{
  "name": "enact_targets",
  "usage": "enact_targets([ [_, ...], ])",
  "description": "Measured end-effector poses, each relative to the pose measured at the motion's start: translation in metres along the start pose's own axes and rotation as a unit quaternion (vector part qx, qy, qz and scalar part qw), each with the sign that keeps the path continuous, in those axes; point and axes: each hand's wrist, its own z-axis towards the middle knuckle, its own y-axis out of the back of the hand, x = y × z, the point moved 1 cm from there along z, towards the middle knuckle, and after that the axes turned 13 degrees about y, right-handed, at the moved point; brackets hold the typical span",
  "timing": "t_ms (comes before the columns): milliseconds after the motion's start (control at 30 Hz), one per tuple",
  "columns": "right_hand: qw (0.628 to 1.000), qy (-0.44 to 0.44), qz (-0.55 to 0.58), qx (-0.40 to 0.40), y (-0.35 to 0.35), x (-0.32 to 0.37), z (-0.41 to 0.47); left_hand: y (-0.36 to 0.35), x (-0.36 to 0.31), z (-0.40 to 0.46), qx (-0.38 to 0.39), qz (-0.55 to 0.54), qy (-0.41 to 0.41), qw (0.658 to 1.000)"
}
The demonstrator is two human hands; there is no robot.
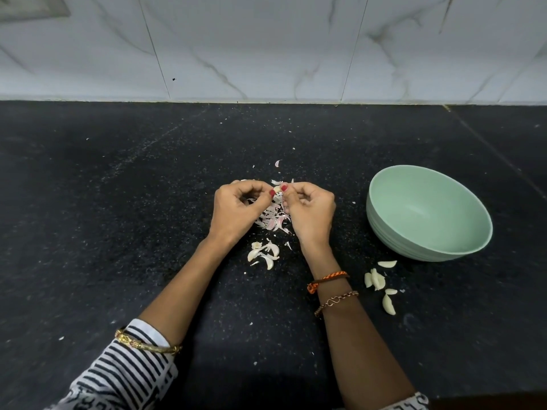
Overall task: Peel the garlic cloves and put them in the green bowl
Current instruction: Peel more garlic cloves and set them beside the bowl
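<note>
Most of the garlic clove (277,189) is covered by the thumbs and curled fingers (260,187) pinching it, so only a pale sliver shows and I can't tell how much skin is left on it. The heap of peels (273,216) runs under both hands. The near wall of the green bowl (429,211) hides part of its floor. A grey frame (32,5) in the wall's upper left corner is cut off. Both sleeves (124,377) run off the bottom edge.
</note>
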Motion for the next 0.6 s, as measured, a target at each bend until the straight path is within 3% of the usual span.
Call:
enact_targets([
  [600, 0.988, 0.089, -0.121, 0.022, -0.0016, 0.0075, -0.0062, -0.0047, 0.0004, -0.0031, -0.059, 0.044, 0.026, 0.997],
])
